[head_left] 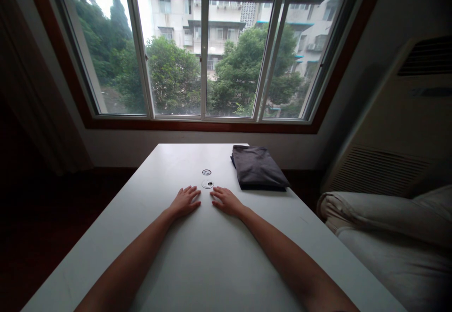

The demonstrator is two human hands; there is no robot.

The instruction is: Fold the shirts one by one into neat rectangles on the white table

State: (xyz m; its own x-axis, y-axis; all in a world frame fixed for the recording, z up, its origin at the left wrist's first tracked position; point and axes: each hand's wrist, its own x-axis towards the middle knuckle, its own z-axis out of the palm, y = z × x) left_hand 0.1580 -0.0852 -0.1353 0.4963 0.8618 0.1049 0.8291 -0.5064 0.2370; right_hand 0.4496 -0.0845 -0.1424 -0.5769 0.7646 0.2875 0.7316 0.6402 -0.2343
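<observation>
The left hand [185,201] and right hand [226,200] lie palms down on the white desk [203,265], fingers loosely spread, grasping nothing, just beside the nearer round disc [205,185].

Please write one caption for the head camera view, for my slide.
Left hand and right hand, palms down on a white table, near two small discs and folded dark cloth.

White table [208,265], dark grey cloth [260,167], reddish-brown window surround [226,127]
</observation>
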